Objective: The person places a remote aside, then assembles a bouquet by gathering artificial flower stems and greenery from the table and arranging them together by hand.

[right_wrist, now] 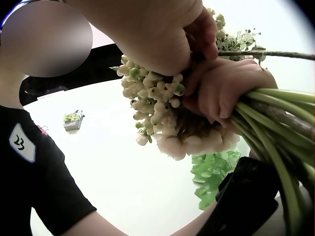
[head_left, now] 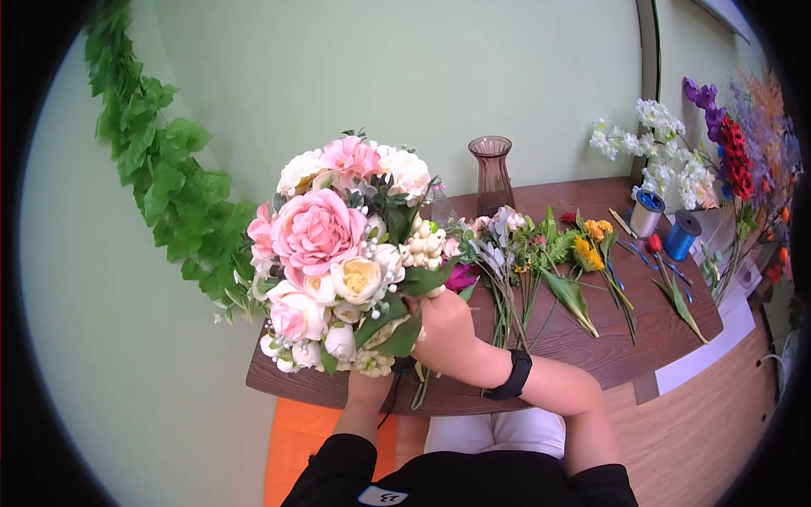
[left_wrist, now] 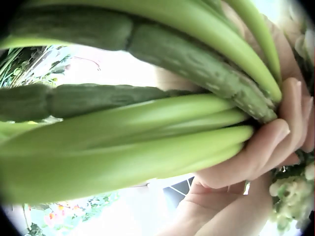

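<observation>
A bouquet of pink and white flowers [head_left: 317, 232] is held up left of centre in the head view. Beneath it my left hand [head_left: 369, 385] is mostly hidden; in the left wrist view its fingers [left_wrist: 273, 142] curl round thick green stems [left_wrist: 123, 142]. My right hand [head_left: 448, 334] is at the bouquet's right side, beside green leaves [head_left: 401, 329]. The right wrist view shows my right hand [right_wrist: 152, 39] above my left hand [right_wrist: 229, 88], its fingers curled at a thin brown stem [right_wrist: 290, 55], near cream berries [right_wrist: 152, 98].
Loose flowers and greenery [head_left: 511, 262] lie on the brown table [head_left: 591, 359]. A pinkish glass vase [head_left: 492, 173] stands at the back. At the right are ribbon spools [head_left: 682, 237], a red tulip [head_left: 654, 244] and tall flowers [head_left: 735, 160]. A leafy garland [head_left: 160, 182] hangs at the left.
</observation>
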Demonstrator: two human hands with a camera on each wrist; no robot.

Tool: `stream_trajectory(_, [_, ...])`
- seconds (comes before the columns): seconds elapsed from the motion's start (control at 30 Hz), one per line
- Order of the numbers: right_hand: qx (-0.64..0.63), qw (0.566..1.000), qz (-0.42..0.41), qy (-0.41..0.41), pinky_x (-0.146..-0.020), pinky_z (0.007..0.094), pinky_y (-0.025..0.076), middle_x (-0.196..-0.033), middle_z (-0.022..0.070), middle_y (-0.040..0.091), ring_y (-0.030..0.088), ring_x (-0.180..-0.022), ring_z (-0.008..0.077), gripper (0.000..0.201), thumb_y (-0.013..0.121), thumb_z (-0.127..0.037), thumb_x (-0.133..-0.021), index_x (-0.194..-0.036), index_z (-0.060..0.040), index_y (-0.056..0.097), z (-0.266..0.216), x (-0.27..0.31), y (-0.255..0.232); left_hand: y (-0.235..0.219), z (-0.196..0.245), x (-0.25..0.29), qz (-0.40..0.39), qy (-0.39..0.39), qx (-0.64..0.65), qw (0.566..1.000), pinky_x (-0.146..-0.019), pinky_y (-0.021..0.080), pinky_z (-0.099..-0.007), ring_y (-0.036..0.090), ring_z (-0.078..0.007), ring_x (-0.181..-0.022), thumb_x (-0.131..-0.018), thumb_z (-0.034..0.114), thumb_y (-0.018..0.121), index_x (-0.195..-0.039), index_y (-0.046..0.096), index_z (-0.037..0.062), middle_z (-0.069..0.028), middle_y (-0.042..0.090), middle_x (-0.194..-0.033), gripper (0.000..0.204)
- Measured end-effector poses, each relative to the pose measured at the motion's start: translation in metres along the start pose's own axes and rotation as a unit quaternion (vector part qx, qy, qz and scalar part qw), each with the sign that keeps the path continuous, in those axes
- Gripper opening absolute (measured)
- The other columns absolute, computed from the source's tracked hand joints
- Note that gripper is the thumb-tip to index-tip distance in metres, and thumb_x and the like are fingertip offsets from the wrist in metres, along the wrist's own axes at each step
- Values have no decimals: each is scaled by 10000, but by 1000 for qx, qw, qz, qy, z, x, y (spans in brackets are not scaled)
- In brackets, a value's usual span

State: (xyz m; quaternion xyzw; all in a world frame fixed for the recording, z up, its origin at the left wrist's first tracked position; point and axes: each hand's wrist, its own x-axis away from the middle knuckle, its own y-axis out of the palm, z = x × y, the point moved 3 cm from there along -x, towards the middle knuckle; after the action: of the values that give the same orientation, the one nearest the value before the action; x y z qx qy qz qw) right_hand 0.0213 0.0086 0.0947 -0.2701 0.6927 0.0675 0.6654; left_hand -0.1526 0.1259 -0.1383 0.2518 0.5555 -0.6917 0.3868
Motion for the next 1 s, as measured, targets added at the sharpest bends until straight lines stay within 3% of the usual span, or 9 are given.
stream_trajectory(0.1, [-38,998,39,-4,-483,302,388,-687,72,487,486,-552,217,108,525,-102,-584,-686,-66,521,-3,0,-3,-1,-1,-5,-1,-2,-1,1000,-834,401,-279,467,-156,-975,-839,190,464,-1106,420,70,-57,476,-1062,296])
stream_trajectory(0.2, [-79,991,-29,101,-502,325,430,-670,86,526,529,-558,245,151,563,-88,-600,-747,-51,559,11,6,-5,5,-3,-24,3,-3,-1,1000,-834,401,-279,467,-157,-975,-839,190,464,-1104,421,70,-57,476,-1061,294])
stream_trajectory(0.4, [-42,991,82,99,-609,336,449,-752,122,571,572,-684,266,133,524,-76,-765,-884,-29,561,67,13,-10,4,-3,-13,30,-11,-7,999,-833,400,-279,468,-157,-973,-839,190,463,-1101,424,70,-57,477,-1059,291])
stream_trajectory(0.47, [-128,946,94,283,-568,299,432,-744,114,556,543,-618,216,145,447,-104,-842,-924,-18,530,76,13,-18,-5,-3,10,41,-15,-7,999,-833,400,-279,468,-158,-973,-839,190,463,-1100,425,70,-58,478,-1058,289])
stream_trajectory(0.5, [-152,940,91,292,-530,254,407,-740,75,545,500,-574,131,170,413,-147,-871,-959,-28,498,79,6,-24,-3,-8,-9,46,-17,-7,999,-833,400,-279,468,-158,-973,-840,190,462,-1099,425,69,-58,478,-1058,289])
stream_trajectory(0.53, [-206,895,76,388,-505,216,382,-742,44,532,467,-556,76,167,392,-157,-885,-968,-32,464,84,9,-25,-2,-20,-52,51,-20,-7,998,-833,400,-279,468,-158,-973,-840,190,462,-1099,425,69,-58,478,-1057,288])
stream_trajectory(0.6, [-187,905,125,362,-491,207,369,-735,25,514,445,-541,61,158,386,-162,-889,-965,-37,447,90,9,-32,1,-40,-122,63,-27,-9,998,-833,400,-279,469,-158,-972,-840,190,462,-1098,426,69,-58,478,-1057,287])
stream_trajectory(0.83, [-197,889,180,372,-491,197,296,-713,-9,388,336,-545,53,171,334,-225,-910,-911,-70,406,89,9,-38,-5,-68,-194,116,-68,-29,990,-832,400,-279,470,-159,-971,-840,190,461,-1094,430,69,-58,480,-1054,283])
stream_trajectory(1.0, [-219,913,128,319,-451,181,276,-673,-6,380,333,-495,49,204,289,-221,-920,-842,-76,409,75,5,-33,-5,-71,-187,153,-99,-38,982,-832,400,-278,470,-159,-970,-840,190,460,-1091,432,69,-59,480,-1052,280])
